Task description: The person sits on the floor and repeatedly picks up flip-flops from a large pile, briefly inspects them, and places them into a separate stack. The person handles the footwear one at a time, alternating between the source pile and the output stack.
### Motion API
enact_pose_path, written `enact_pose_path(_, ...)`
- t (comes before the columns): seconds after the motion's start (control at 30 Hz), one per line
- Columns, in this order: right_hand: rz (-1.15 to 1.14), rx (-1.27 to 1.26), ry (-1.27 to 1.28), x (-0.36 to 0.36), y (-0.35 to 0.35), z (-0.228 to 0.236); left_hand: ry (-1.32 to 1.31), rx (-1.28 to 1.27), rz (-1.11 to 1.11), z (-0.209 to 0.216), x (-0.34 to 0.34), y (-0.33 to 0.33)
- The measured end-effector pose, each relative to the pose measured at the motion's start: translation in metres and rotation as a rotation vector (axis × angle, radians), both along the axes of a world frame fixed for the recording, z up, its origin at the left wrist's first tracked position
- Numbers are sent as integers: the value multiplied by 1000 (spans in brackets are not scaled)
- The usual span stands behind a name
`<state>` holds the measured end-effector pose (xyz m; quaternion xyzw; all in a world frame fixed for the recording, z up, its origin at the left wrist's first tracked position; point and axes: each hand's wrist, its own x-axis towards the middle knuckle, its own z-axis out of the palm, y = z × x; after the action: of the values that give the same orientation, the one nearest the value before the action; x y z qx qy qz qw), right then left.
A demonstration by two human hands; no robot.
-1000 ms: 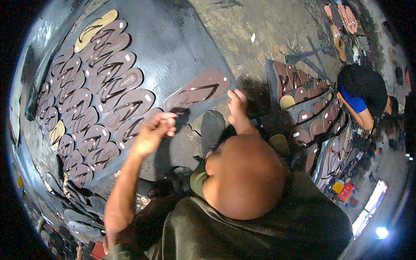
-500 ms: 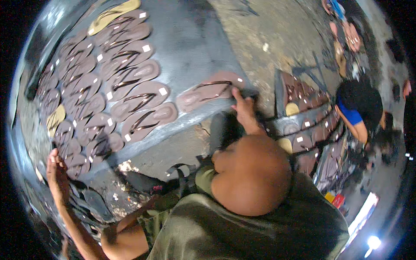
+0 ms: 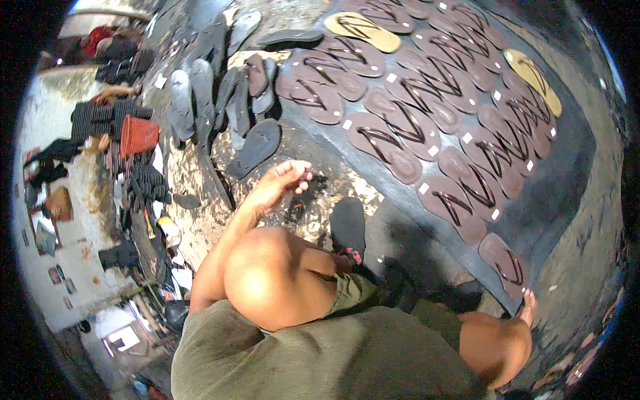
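My right hand (image 3: 529,308) is at the near right, partly hidden behind my knee. Its outstretched fingertips touch the end of a brown flip-flop (image 3: 501,259) with a dark strap, which lies flat at the corner of a grey sheet (image 3: 567,193). Over by my left knee, my left hand (image 3: 283,185) is raised above the ground, its fingers loosely curled and slightly apart; I see nothing in it. Rows of similar brown flip-flops (image 3: 453,208) overlap on the sheet, several bearing small white squares. Among them lie a yellow flip-flop (image 3: 363,32) and another yellow flip-flop (image 3: 533,79).
Loose dark grey soles (image 3: 257,148) lie scattered on the rough ground to the left of the sheet. Farther left are a red-orange basket (image 3: 139,137) and stacks of dark pieces (image 3: 143,183). My foot in a dark sandal (image 3: 348,223) stands near the sheet's edge.
The view has swung left, bringing the loose soles and basket into sight. My left hand has left the far end of the rows. My right hand stays at the same flip-flop.
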<state>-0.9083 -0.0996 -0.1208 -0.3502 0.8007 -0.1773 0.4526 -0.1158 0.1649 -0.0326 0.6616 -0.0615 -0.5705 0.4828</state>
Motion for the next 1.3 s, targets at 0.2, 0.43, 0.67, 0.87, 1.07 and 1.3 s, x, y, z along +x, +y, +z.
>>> enact_pose_path(0.2, 203, 242, 214, -92, -49, -82, -1028, 181, 54, -28, 136, -11)
enact_pose_path(0.43, 607, -373, 796, -3, -80, 3, -1078, 793, 183, -68, 249, -112)
enact_pose_path(0.67, 1015, -715, 561, 248, -151, 196, -584, -191, 675, -8, 222, -78)
enact_pose_path(0.87, 1495, -468, -340, 564, -73, 209, 34, -614, 435, 52, 38, -155)
enact_pose_path(1.07, 1337, -536, -446, 600, -33, 217, 131, -733, 258, 83, -28, -200)
enact_pose_path(1.3, 539, -56, -1078, 491, -93, 234, 368, -943, 195, 92, -47, -223)
